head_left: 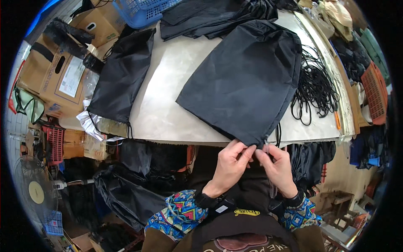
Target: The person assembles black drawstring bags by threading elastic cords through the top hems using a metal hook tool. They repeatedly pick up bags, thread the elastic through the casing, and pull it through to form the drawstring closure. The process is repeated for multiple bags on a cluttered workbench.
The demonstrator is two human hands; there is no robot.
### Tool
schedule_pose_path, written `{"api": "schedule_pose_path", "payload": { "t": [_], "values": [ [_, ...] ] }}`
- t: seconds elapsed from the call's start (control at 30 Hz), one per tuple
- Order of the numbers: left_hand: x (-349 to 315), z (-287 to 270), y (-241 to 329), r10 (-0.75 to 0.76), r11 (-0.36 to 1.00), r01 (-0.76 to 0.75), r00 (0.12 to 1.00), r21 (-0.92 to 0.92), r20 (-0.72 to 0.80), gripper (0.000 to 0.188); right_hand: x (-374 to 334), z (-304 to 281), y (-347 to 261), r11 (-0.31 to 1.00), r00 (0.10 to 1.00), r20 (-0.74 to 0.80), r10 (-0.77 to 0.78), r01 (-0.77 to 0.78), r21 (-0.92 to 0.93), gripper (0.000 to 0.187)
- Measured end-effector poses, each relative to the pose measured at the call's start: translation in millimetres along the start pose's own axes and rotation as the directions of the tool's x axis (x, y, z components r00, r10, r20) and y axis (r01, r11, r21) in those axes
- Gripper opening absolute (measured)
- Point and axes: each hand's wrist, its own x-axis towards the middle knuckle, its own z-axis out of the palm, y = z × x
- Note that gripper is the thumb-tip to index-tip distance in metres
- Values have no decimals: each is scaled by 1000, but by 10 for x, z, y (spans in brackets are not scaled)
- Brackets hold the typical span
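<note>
Pale, smooth sheeting covers the worktable (163, 96), and its front edge runs directly before the seated or standing worker (from this position, the posture cannot be determined). One black fabric bag (245, 80) lies flat on the right-centre of the tabletop, set at a slant, with its lower corner extending over the front edge to the worker's fingers. At that corner the left hand (231, 163) pinches the fabric edge between thumb and forefinger. Beside it, the right hand (277, 167) is closed in a pinch on a small shiny piece (265, 143), too small to identify. Both hands are close together; patterned sleeve covers (180, 212) enclose the forearms. A loose heap of black cords (317, 86) rests immediately right of the bag, partly adjoining its side. Near the right border of the tabletop lies a slim orange object (337, 120). At the left end is a black drawstring bag (126, 75), cord loops hanging at its lower corners. Black fabric pieces (214, 19) are piled along the far side, next to a blue plastic basket (140, 14). Cardboard boxes (63, 80) stand left of the table; below them is a fan (37, 192).
</note>
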Motion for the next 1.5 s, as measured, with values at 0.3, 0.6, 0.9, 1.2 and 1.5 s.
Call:
{"api": "schedule_pose_path", "payload": {
  "t": [0.3, 0.6, 0.9, 1.2, 1.5],
  "values": [
    [164, 196, 54, -99, 957, 101, 995, -273, 21, 17, 33, -19, 43, 937, 973, -142, -180, 125, -326, 3],
    [219, 83, 26, -336, 741, 322, 938, -589, 90, 19, -24, -152, -307, 754, 923, -46, -383, 284, -592, 7],
    [160, 161, -37, -302, 789, 260, 953, -557, 16, 13, -39, -107, -378, 552, 921, 30, -387, 258, -793, 9],
    [139, 112, -69, -296, 791, 224, 955, -569, -36, 17, 10, -34, -347, 411, 904, 103, -416, 287, -865, 20],
    [125, 45, -42, -379, 680, 220, 922, -699, -79, 10, 4, -81, -371, 403, 898, 157, -411, 334, -852, 26]
  ]
}}
